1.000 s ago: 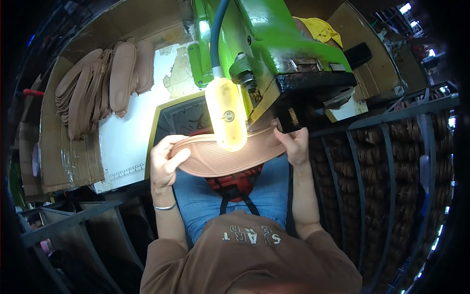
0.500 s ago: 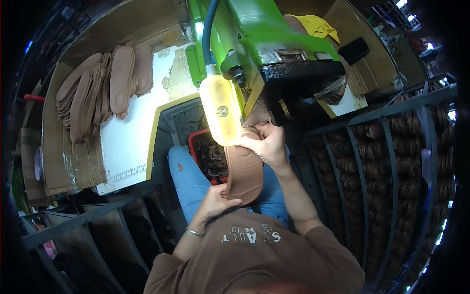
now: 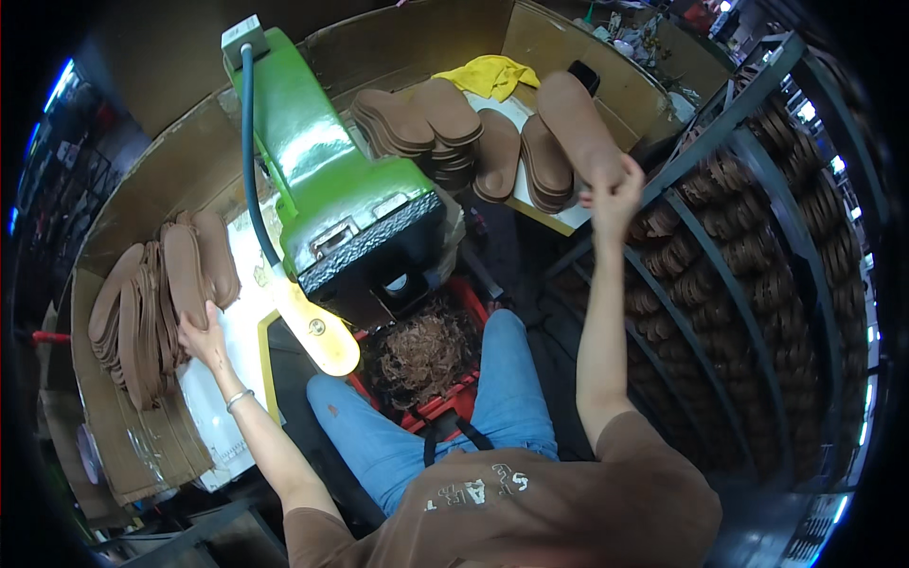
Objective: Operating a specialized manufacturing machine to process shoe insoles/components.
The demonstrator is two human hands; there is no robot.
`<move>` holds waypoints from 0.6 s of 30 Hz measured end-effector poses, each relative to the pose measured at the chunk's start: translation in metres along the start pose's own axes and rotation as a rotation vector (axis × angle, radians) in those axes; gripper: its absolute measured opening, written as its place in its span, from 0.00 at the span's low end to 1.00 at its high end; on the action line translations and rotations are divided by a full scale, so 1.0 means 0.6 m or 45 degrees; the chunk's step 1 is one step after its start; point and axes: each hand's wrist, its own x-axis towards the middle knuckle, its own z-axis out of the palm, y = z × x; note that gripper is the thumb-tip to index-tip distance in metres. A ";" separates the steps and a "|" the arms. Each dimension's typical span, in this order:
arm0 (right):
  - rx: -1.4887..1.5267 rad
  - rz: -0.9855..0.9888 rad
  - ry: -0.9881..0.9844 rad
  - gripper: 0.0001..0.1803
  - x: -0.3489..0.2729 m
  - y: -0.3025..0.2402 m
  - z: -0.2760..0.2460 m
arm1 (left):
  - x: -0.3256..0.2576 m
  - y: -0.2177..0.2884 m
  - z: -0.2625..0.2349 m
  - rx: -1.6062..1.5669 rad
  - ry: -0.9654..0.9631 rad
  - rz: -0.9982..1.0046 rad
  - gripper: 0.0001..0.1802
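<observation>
In my right hand [image 3: 615, 194] a brown shoe sole [image 3: 576, 123] is gripped by its near end, raised over the stacked soles [image 3: 547, 166] at the right of the machine. Over on the left, my left hand [image 3: 202, 341] has its fingers closed at the near end of another brown sole [image 3: 183, 265], which lies on top of a leaning pile [image 3: 142, 322]. Between my arms stands the green machine [image 3: 331, 170] with a black head, and a yellow-lit lamp [image 3: 317, 327] hangs from its blue cable.
A red bin [image 3: 464, 398] full of brown shavings [image 3: 421, 355] sits between my knees. Cardboard walls [image 3: 142, 208] border the work surface. A yellow cloth [image 3: 488, 76] and a dark phone-like object [image 3: 584, 76] lie at the back right. Metal racks [image 3: 739, 275] loaded with soles line my right side.
Both hands were together on one sole under the machine. They have parted: my right hand has carried a sole right, and my left hand has reached the left pile. The view has shifted too.
</observation>
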 end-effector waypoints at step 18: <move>0.567 1.627 -1.361 0.28 -0.387 0.039 -0.034 | -0.344 0.185 -0.282 -1.285 -1.073 0.491 0.16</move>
